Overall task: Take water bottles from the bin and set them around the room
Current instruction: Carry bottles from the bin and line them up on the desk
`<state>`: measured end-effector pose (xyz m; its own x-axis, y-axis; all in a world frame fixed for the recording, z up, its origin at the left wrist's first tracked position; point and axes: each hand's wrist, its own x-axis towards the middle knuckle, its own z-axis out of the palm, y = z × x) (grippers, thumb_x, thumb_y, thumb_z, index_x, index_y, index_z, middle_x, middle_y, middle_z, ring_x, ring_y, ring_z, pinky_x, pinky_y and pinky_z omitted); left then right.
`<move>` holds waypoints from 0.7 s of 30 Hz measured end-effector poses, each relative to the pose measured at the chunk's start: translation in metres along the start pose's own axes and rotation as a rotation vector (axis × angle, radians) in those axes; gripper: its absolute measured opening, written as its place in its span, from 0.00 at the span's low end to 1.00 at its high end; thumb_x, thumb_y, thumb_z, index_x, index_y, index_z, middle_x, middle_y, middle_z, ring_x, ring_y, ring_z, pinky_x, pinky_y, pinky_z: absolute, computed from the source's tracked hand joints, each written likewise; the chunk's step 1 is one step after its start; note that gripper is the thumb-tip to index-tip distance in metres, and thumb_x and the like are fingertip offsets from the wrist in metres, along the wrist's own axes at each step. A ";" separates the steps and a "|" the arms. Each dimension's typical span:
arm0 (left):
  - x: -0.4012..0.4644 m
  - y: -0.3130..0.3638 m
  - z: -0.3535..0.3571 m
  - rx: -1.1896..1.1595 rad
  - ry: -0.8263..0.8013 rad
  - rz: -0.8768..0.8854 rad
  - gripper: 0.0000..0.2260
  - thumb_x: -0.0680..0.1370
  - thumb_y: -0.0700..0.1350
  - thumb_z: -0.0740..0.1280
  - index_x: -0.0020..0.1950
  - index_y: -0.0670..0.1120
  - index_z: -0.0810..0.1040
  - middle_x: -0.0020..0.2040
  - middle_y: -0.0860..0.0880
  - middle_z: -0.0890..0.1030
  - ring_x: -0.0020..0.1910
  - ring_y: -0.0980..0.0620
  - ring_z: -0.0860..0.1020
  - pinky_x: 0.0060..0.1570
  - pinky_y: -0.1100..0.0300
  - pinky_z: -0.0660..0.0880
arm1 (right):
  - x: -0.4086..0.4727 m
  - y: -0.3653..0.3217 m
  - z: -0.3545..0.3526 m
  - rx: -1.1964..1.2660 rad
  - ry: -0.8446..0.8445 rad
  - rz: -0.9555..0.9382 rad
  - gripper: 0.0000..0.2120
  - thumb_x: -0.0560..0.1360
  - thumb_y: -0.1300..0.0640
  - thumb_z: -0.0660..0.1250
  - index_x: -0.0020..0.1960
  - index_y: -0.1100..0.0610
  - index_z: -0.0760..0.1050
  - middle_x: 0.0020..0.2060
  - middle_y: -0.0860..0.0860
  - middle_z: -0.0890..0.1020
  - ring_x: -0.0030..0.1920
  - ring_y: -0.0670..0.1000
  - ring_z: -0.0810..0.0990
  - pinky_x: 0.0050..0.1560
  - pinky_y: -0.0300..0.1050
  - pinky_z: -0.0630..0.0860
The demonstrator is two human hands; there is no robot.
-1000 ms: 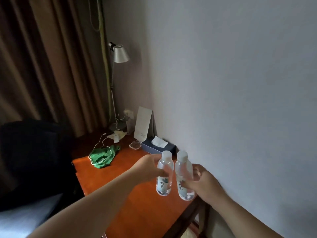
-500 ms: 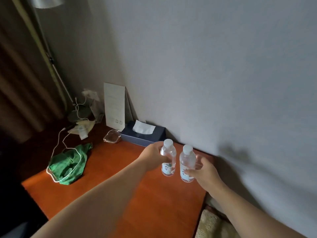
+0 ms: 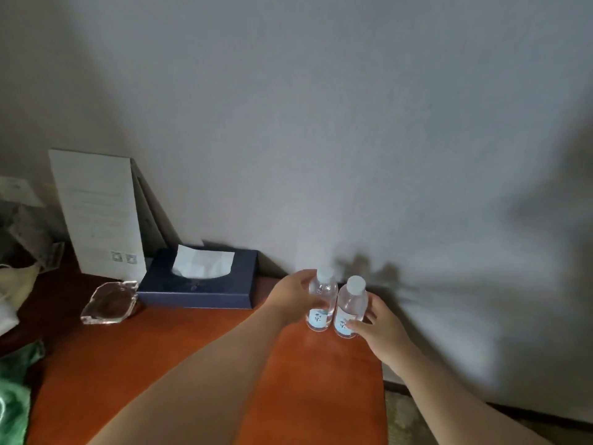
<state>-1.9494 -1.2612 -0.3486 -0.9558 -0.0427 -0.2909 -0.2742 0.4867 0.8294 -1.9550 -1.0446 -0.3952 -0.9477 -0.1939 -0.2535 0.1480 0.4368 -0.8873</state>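
Two water bottles standing upright side by side at the far right corner of the wooden desk (image 3: 199, 358), near the wall. Left hand (image 3: 293, 295) is gripping the left bottle (image 3: 322, 303), fingers curled round its body. Right hand (image 3: 380, 326) is gripping the right bottle (image 3: 350, 308), thumb across the label. Bottles look touching or nearly so. Blue tissue box (image 3: 199, 284) sitting just left, glass ashtray (image 3: 109, 303) beyond it

probably a hotel room: tissue box (image 3: 197, 285), info card (image 3: 99, 213), ashtray (image 3: 109, 302) on desk (image 3: 199, 354).
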 end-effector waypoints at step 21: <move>-0.076 -0.012 0.042 0.097 -0.372 -0.385 0.19 0.75 0.52 0.74 0.60 0.44 0.75 0.56 0.47 0.80 0.52 0.52 0.80 0.45 0.63 0.79 | -0.058 0.001 -0.037 -0.046 0.087 0.353 0.30 0.77 0.58 0.68 0.76 0.53 0.63 0.67 0.53 0.75 0.61 0.51 0.77 0.60 0.45 0.75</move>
<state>-1.8693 -1.2273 -0.3570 -0.6810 0.0694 -0.7290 -0.5693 0.5760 0.5866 -1.9106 -1.0007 -0.3673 -0.8611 0.0505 -0.5060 0.4596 0.5033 -0.7318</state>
